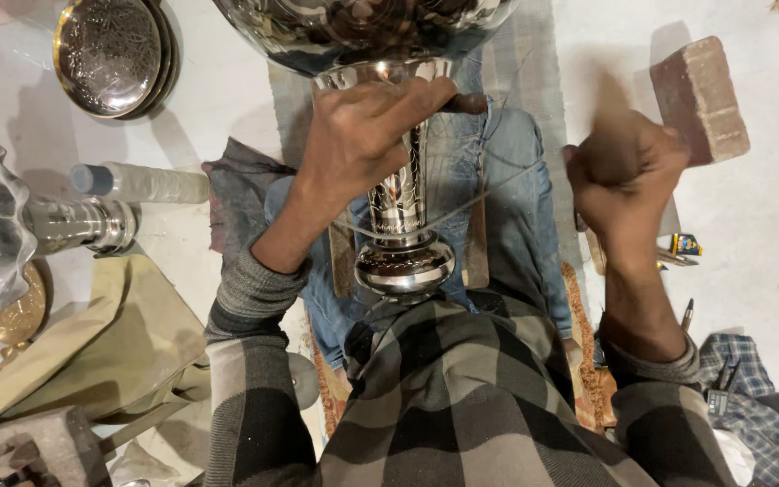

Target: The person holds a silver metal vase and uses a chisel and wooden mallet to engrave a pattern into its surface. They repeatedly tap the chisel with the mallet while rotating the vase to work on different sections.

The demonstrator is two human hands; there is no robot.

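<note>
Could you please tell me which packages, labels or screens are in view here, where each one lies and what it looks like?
Small yellow, blue and black printed packet: on the pale floor, just right of the blurred right hand, below the reddish-brown brick.
Clear plastic bottle with a blue cap: lying on its side on the floor, left of the left hand; no label discernible.
No screens or signs.

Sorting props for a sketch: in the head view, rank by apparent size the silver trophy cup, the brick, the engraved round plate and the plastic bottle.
1. Silver trophy cup, nearest the camera, which exaggerates it.
2. Engraved round plate.
3. Brick and plastic bottle look alike; no ranking.
</note>
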